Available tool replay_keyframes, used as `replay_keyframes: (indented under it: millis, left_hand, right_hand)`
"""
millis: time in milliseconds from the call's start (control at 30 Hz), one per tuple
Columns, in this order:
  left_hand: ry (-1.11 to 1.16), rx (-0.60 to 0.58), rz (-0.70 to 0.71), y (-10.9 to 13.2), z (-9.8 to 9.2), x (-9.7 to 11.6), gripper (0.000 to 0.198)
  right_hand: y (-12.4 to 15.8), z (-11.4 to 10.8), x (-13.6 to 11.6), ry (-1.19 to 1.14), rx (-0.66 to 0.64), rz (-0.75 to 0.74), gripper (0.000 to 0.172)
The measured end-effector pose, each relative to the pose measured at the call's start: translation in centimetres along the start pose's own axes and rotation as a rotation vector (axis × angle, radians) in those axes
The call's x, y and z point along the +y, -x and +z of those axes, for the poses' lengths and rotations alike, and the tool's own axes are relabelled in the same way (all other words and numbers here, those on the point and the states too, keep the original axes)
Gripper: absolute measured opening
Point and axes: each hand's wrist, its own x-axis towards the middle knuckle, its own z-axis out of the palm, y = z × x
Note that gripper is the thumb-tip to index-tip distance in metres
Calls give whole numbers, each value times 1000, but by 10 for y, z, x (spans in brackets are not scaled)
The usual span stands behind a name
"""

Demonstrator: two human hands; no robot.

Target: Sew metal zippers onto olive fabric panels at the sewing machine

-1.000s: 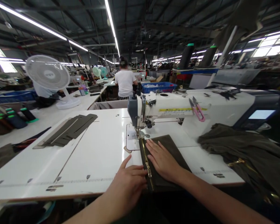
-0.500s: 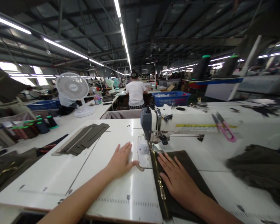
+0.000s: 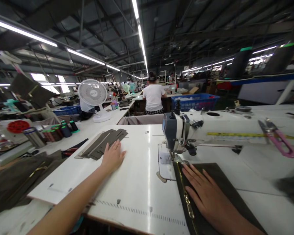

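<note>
My right hand (image 3: 207, 193) lies flat, fingers spread, on a dark olive fabric piece (image 3: 225, 192) with a brass zipper (image 3: 185, 192) along its left edge. The fabric runs under the presser foot of a white sewing machine (image 3: 210, 132). My left hand (image 3: 112, 156) reaches out to the left across the white table (image 3: 137, 182), fingers stretched, touching the near end of a stack of dark fabric strips (image 3: 103, 145). It holds nothing.
Pink thread snips (image 3: 278, 140) lie on the machine arm. A white desk fan (image 3: 94, 99), thread cones (image 3: 61, 130) and dark fabric (image 3: 17, 179) sit to the left. A person in a white shirt (image 3: 153, 98) stands ahead with their back turned, next to a blue crate (image 3: 194, 101).
My left hand left the zipper piece and moved left across the table to the stack of strips. My right hand stayed flat on the fabric. The view swung left.
</note>
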Motion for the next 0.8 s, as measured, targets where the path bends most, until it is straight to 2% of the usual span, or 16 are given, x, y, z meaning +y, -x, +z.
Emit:
replay_keyframes:
  millis: [67, 133, 233, 333, 433, 533, 633, 700, 800]
  left_hand:
    - [-4, -16, -28, -2, -2, -7, 44]
    - [3, -38, -8, 5, -3, -2, 42]
    - [41, -26, 104, 35, -11, 31, 41]
    - [186, -4, 263, 73, -28, 70, 41]
    - [307, -62, 385, 97, -42, 88, 45]
    - [337, -118, 478, 106, -45, 85, 66]
    - [366, -240, 532, 116, -47, 76, 92]
    - [375, -303, 567, 125, -52, 72, 106]
    - [331, -351, 653, 134, -62, 67, 109]
  right_hand:
    - [-1, -3, -1, -12, 0, 1, 47]
    - [-1, -8, -2, -44, 14, 8, 45]
    - [-2, -22, -5, -132, 75, -31, 39]
    - [-4, -41, -8, -267, 121, -169, 39]
    - [-6, -53, -11, -395, 124, -266, 39]
    - [-7, -55, -12, -465, 134, -312, 36]
    - [-6, -54, -12, -495, 102, -334, 35]
    - [-5, -52, -11, -478, 75, -299, 36]
    - [-6, -42, -9, -359, 102, -164, 37]
